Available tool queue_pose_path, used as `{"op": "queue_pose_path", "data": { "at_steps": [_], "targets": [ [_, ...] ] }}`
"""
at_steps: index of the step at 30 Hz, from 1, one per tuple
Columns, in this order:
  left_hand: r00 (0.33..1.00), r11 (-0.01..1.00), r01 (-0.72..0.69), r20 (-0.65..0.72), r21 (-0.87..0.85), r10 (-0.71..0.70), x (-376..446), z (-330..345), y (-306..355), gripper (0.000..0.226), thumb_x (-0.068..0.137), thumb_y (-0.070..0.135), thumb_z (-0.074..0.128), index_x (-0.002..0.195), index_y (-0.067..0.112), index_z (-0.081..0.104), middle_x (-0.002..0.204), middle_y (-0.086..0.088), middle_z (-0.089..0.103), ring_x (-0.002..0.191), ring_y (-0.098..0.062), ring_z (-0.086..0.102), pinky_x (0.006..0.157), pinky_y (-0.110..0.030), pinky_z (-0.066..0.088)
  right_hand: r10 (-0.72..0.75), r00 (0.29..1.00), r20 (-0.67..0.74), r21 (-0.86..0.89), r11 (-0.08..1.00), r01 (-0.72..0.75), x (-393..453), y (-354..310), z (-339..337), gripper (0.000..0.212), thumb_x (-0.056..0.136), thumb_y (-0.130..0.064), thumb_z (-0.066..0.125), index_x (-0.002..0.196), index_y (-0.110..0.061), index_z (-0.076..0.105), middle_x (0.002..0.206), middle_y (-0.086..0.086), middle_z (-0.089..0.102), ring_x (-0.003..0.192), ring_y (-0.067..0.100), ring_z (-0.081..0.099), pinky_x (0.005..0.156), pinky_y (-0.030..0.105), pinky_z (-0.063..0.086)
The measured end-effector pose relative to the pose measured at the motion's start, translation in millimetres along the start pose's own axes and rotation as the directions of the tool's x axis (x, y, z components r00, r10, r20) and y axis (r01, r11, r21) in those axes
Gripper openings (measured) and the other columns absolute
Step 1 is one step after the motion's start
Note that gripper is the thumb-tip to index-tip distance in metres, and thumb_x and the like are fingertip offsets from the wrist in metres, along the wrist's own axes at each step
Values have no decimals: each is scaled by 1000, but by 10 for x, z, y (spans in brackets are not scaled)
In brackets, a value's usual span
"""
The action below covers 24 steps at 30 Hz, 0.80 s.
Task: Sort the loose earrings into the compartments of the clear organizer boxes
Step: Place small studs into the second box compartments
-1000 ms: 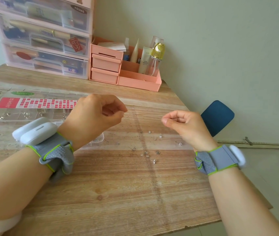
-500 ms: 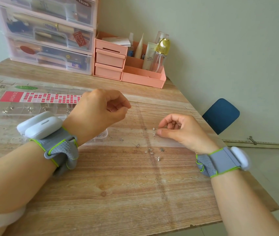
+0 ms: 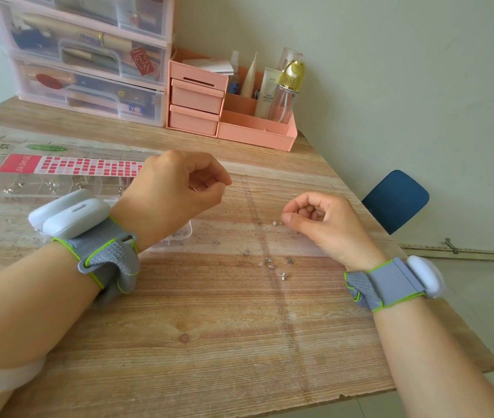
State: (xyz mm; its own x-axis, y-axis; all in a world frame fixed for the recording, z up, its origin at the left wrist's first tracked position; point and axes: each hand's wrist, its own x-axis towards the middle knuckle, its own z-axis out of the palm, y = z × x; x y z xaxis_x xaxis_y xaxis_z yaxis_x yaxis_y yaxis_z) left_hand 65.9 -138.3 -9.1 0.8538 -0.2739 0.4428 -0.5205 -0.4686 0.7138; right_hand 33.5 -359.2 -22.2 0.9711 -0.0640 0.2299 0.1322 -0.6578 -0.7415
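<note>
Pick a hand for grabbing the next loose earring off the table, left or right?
Right. The right hand has its fingertips beside the scattered earrings on the wooden table. The left hand hovers nearer the clear organizer box, its grip curled as if pinching something too small to see.

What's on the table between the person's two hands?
In the head view, mostly bare wood lies between the left hand and the right hand. A few loose earrings are scattered near the right hand's fingertips and below that gap.

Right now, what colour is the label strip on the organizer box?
Red and pink squares on white, on the label strip; head view.
</note>
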Motion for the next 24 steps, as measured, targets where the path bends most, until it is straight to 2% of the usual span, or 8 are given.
{"op": "queue_pose_path", "data": {
  "at_steps": [10, 17, 21, 24],
  "targets": [
    [999, 1000, -25, 24, 6, 25, -1, 7, -3, 13, 79, 11, 63, 82, 23, 69, 76, 11, 66, 80, -2, 58, 69, -1, 43, -57, 997, 42, -43, 997, 59, -33, -28, 17, 8, 78, -18, 71, 74, -23, 66, 64, -10, 48, 58, 2, 38, 58, 16, 36],
    [999, 999, -30, 25, 12, 30, 4, -2, -24, 13, 80, 11, 63, 82, 23, 68, 75, 12, 65, 80, -1, 58, 70, -3, 44, -111, 993, 31, -58, 992, 112, -59, -78, 30, 7, 81, -19, 67, 75, -22, 67, 71, -4, 58, 66, 7, 45, 68, 25, 42],
    [999, 999, -29, 17, 15, 28, 7, 3, -34, 13, 79, 11, 63, 83, 22, 68, 75, 11, 66, 78, -4, 58, 75, -9, 45, -143, 989, 41, -77, 986, 146, -64, -78, 35, 7, 82, -19, 67, 77, -23, 67, 71, -8, 60, 67, 3, 46, 70, 20, 40],
    [999, 999, -37, 13, 14, 37, 6, 3, -37, 13, 79, 10, 63, 82, 21, 68, 75, 12, 65, 79, -4, 58, 74, -8, 45, -154, 986, 62, -89, 983, 159, -69, -80, 38, 6, 81, -20, 68, 78, -25, 67, 72, -8, 61, 69, 1, 47, 70, 15, 39]
  ]
}}
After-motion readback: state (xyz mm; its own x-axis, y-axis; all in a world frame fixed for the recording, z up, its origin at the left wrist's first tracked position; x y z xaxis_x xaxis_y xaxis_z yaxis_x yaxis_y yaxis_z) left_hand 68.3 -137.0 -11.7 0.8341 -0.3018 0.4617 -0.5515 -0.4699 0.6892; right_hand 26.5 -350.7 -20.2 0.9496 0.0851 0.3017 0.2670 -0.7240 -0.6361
